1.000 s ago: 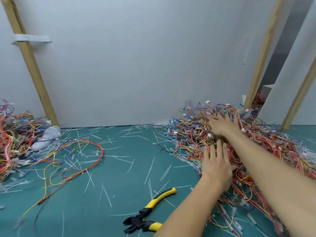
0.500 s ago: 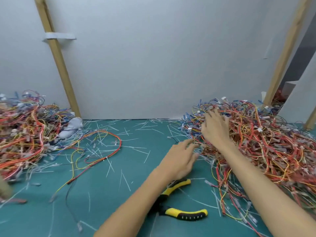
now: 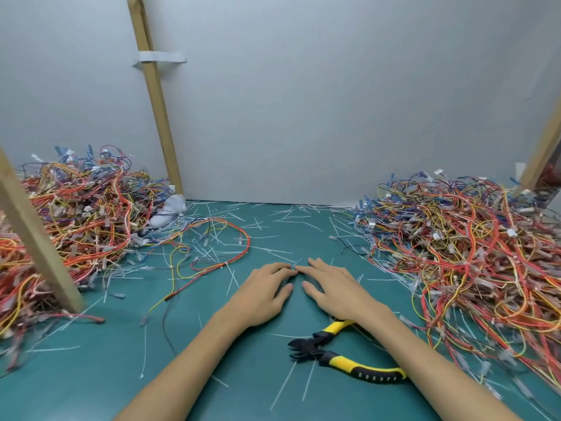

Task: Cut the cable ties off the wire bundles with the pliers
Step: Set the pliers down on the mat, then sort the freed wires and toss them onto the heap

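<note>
Fingers (image 3: 277,268) of the left hand (image 3: 264,291) lie straight and loosely spread, palm down on the mat. Those of the right hand (image 3: 331,287) lie the same way. The two index tips meet or nearly meet at the middle; neither hand grips anything.

Behind them a grey-white wall panel (image 3: 303,101) fills the upper view. A green cutting mat (image 3: 91,375) covers the work surface. The right wire heap (image 3: 470,253), a tangle of red, orange, yellow and blue leads with white connectors, spreads across the mat's right side, near the right forearm. The left wire heap (image 3: 76,214) rises on the far left. Whether ties bind any bundle in either heap is too fine to tell.

Wooden posts stand against the panel: one leaning at the back left (image 3: 154,101) with a strip of tape (image 3: 158,57) across it, one close in front of the left heap (image 3: 33,238), and one at the right edge (image 3: 543,153).

A loose orange-and-yellow wire loop (image 3: 239,229) lies between the left heap and the hands. A crumpled white object (image 3: 168,211) sits at the back post's foot.

The pliers (image 3: 318,347), black-headed with yellow handles, lie on the mat just behind the right hand. Their jaws are parted, and one handle passes under the right wrist. Cut cable ties (image 3: 282,387), thin white strips, litter the mat all round.
</note>
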